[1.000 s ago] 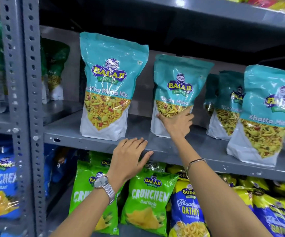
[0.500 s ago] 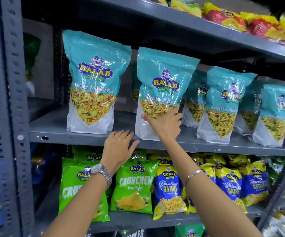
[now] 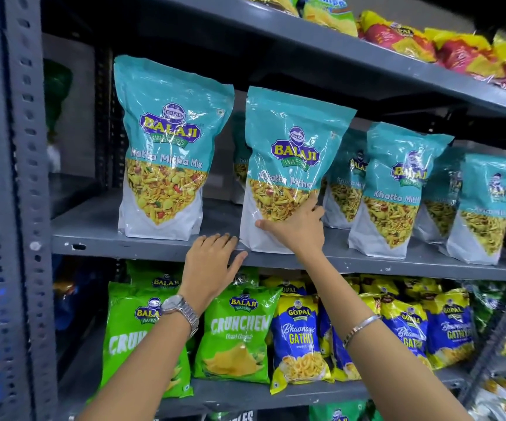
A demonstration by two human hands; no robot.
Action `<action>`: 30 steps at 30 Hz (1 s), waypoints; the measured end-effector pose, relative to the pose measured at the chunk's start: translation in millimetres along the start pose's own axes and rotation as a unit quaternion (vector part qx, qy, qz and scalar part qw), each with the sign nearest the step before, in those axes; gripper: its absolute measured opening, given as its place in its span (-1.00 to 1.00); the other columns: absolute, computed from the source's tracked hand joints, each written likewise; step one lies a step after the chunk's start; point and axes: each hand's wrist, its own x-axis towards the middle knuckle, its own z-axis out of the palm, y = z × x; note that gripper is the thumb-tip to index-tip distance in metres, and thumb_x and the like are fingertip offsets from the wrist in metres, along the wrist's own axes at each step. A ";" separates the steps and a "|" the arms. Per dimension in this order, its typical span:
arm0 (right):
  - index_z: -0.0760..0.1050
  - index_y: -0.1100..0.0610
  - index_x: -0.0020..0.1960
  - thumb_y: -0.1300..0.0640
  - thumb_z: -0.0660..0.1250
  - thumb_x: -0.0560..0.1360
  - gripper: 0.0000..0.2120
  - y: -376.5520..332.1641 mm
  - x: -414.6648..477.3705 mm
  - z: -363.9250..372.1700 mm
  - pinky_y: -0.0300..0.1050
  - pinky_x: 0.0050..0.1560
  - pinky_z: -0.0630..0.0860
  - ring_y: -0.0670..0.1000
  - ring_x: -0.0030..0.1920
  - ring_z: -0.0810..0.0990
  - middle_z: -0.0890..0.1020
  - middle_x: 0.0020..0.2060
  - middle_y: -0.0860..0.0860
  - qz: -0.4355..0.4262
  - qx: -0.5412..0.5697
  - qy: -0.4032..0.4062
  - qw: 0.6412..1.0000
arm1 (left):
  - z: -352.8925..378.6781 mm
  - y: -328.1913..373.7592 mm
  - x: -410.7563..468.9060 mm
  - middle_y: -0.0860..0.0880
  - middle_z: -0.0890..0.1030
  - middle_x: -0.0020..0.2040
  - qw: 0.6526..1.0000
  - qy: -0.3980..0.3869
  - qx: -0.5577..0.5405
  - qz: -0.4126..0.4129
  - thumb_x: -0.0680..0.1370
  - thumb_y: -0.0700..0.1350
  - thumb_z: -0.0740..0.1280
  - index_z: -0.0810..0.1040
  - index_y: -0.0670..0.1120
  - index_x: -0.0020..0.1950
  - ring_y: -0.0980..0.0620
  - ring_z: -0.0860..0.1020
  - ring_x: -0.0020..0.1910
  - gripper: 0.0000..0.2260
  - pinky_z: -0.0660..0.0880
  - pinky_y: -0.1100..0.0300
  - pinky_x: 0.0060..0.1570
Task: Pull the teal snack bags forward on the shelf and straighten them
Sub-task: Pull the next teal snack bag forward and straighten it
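Several teal snack bags stand along the grey middle shelf (image 3: 142, 243). The leftmost teal bag (image 3: 166, 147) is upright near the front edge. My right hand (image 3: 295, 226) grips the lower front of the second teal bag (image 3: 291, 153), thumb on its white base, fingers round its right side; that bag stands upright at the shelf's front edge. My left hand (image 3: 212, 262) lies flat on the shelf's front lip between the two bags, fingers apart, holding nothing. A third teal bag (image 3: 397, 189) and a fourth (image 3: 488, 208) stand to the right, with others partly hidden behind them.
A perforated steel upright (image 3: 30, 177) bounds the shelf on the left. Below are green chip bags (image 3: 239, 332) and blue-yellow gathiya bags (image 3: 298, 341). The upper shelf (image 3: 306, 34) carries red and yellow packets close above the teal bags' tops.
The second teal bag has come forward to the shelf's front edge under my right hand. My left hand stayed on the shelf lip. The view shifted right and up.
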 end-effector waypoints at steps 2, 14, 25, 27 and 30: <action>-0.10 0.18 0.49 -0.23 0.56 0.16 0.20 0.8 2.0 0.6 0.17 0.18 0.41 0.29 0.32 0.35 0.25 0.35 0.22 -0.003 0.002 0.002 1.000 | 0.6 0.1 -0.2 -0.17 0.68 0.03 1.000 0.001 0.003 -0.001 0.50 0.04 0.36 0.61 -0.19 0.08 -0.13 0.62 0.02 -0.67 0.51 -0.01 0.04; -0.03 0.16 0.48 -0.25 0.56 0.15 0.17 -0.8 9.2 10.1 0.15 0.11 0.46 0.27 0.28 0.39 0.30 0.31 0.20 -0.010 -0.001 0.009 1.000 | 1.1 1.3 -0.7 -0.16 0.69 0.01 1.000 -0.004 0.002 -0.011 0.50 0.07 0.26 0.62 -0.18 0.05 -0.12 0.63 0.00 -0.64 0.51 -0.02 0.02; -0.01 0.15 0.47 -0.27 0.54 0.15 0.15 -0.5 8.0 11.2 0.15 0.10 0.45 0.26 0.28 0.39 0.31 0.31 0.19 -0.009 -0.009 0.014 1.000 | -1.4 2.4 -1.1 -0.15 0.69 0.01 1.000 -0.018 0.006 -0.013 0.51 0.08 0.24 0.62 -0.18 0.05 -0.11 0.63 -0.01 -0.64 0.52 -0.01 0.01; -0.01 0.15 0.47 -0.27 0.54 0.15 0.15 -0.3 7.7 10.4 0.16 0.10 0.46 0.26 0.28 0.39 0.31 0.31 0.19 -0.011 -0.006 0.012 1.000 | -2.7 2.9 -0.4 -0.15 0.69 0.00 1.000 -0.021 0.008 -0.013 0.51 0.09 0.21 0.62 -0.18 0.04 -0.11 0.63 -0.01 -0.62 0.52 0.00 0.01; -0.04 0.13 0.49 -0.28 0.53 0.16 0.16 0.5 7.4 11.0 0.16 0.12 0.45 0.27 0.30 0.37 0.30 0.33 0.19 -0.009 0.005 0.002 1.000 | -1.5 2.1 -0.5 -0.16 0.69 0.00 1.000 -0.011 0.008 -0.005 0.52 0.10 0.14 0.62 -0.18 0.04 -0.12 0.63 -0.02 -0.58 0.52 0.00 0.01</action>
